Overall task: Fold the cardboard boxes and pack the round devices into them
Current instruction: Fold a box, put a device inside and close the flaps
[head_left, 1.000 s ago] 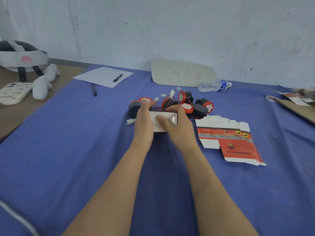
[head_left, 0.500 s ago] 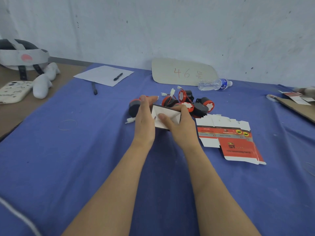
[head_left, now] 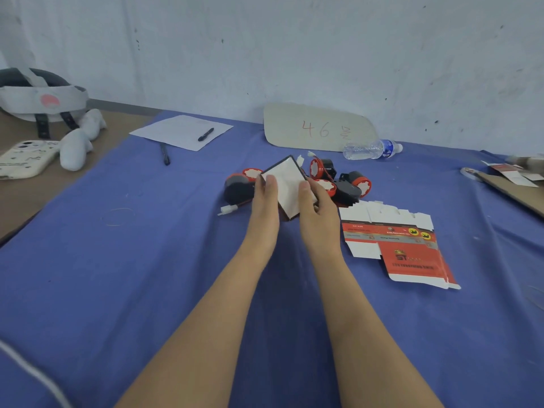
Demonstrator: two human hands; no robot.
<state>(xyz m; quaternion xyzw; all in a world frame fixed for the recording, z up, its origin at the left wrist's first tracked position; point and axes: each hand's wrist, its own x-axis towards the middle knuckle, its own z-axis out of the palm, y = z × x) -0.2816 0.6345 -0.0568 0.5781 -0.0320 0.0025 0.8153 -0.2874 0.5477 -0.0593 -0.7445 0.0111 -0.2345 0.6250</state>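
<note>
Cardboard box [head_left: 287, 179] sits between our two hands at the middle of the tabletop [head_left: 141, 260], just in front of the cluster of round devices [head_left: 323, 175]; we hold it tilted, one corner pointing up and away from us, its plain white face turned toward the camera and a dark edge showing along its upper sides; we cannot tell whether its lowest corner touches the blue cloth. Left grip [head_left: 265, 201]: the thumb lies on the white face near the left edge, the remaining fingers pass behind the box, so the hand is closed round the box. Right grip [head_left: 318, 209]: the thumb presses on the white face near the right edge, the fingers curl under and behind, likewise closed round the box.

Round devices are black-bodied with red and white caps; one black unit [head_left: 238, 189] lies just left of the left grip, the others lie behind and to the right of the box, touching one another; a white connector [head_left: 228, 209] on a wire lies on the cloth beside the left unit.

Flat box blanks [head_left: 394, 245], red and white, lie unfolded on the cloth near the right grip, apart from it.

Further back we note a cardboard sign [head_left: 319, 131] marked 46 leaning at the wall, a water bottle [head_left: 372, 148] lying on its side beside it, a sheet of paper [head_left: 176, 131] with a pen [head_left: 206, 134] on it, and a second pen [head_left: 165, 154] just beside the sheet; a phone [head_left: 26, 157] and a headset [head_left: 38, 97] rest at the far left, off the cloth.
</note>
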